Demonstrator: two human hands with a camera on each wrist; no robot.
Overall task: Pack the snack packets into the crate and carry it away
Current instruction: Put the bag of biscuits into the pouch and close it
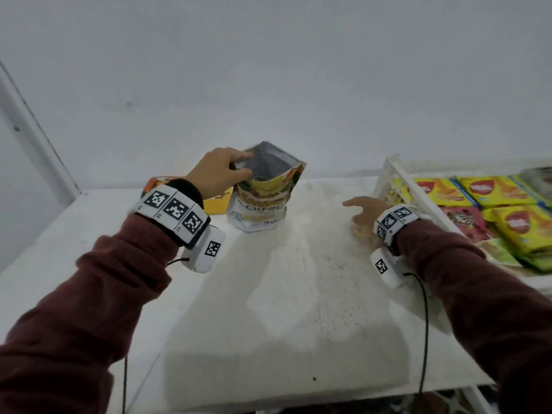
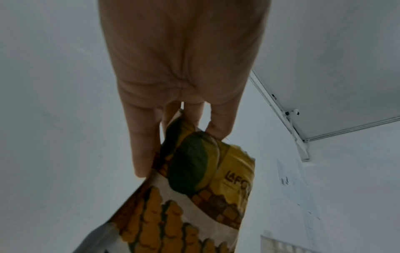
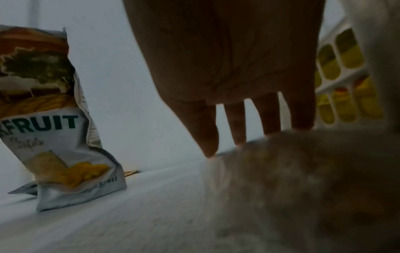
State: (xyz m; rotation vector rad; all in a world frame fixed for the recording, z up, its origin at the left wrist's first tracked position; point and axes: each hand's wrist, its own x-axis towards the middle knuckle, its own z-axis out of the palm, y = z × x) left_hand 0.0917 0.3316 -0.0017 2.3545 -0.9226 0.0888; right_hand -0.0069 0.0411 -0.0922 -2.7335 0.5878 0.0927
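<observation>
Dark maroon knit sleeves [image 1: 128,282] on both arms, cuffs bunched at wrists. Black wristbands w/ white panels [image 1: 174,210], each w/ black square fiducial codes, 3 per band. White cam pod [image 1: 206,251] under each wrist, 1 code apiece. Thin black cable [image 1: 424,333] trailing off each pod.

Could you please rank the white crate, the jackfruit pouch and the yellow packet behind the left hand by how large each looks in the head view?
1. white crate, cut off by the frame
2. jackfruit pouch
3. yellow packet, mostly hidden, so its true size is unsure
</observation>
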